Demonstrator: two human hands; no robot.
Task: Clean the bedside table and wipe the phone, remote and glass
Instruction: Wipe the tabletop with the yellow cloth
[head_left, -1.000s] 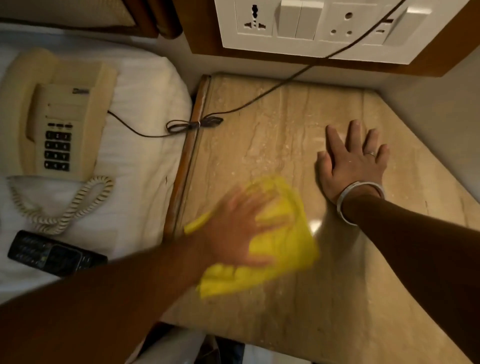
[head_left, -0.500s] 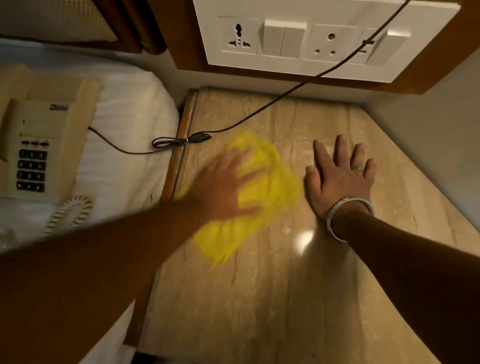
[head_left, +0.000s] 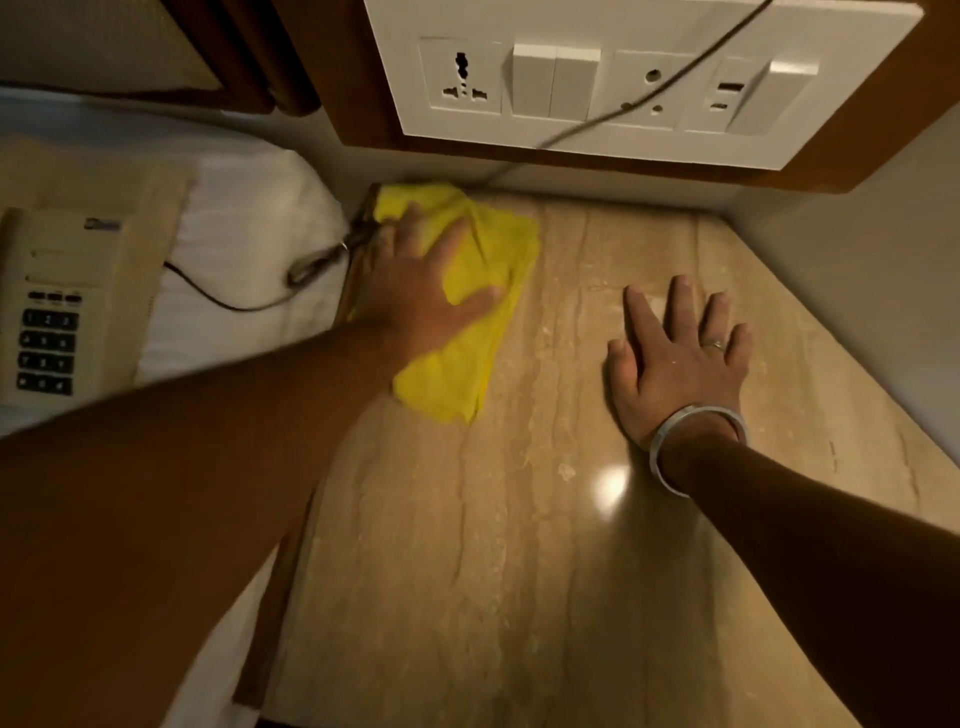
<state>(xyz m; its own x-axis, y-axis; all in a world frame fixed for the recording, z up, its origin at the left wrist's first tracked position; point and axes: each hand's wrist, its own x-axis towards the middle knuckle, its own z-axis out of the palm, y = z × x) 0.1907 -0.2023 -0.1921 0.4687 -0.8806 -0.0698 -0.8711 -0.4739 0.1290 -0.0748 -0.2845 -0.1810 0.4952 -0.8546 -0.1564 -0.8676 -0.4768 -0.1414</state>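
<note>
- My left hand (head_left: 415, 291) lies flat and spread on the yellow cloth (head_left: 467, 312), pressing it down rather than gripping it, at the far-left corner of the worktop (head_left: 519, 571).
- My right hand (head_left: 675, 364) is open, palm down on the bare stone, holding nothing; it looks like a brace.
- Risk one: the dark cord (head_left: 223, 296) crosses the worktop's left edge just beside my left hand. A wipe pushed further left could snag its bundled loop and tug the phone (head_left: 52, 301) across the bed (head_left: 249, 249).
- Risk two: the same cord climbs past the switch panel (head_left: 623, 78); dragging the cloth along the back wall could pull on it.
- Risk three: the cloth already overhangs the wooden edge strip and could slip off into the gap.
- The cloth's long axis runs from the far-left corner towards me and slightly right.
- The phone sits on the bed, well left of the worktop, keypad up, long axis running away from me. I can't see the remote or glass.
</note>
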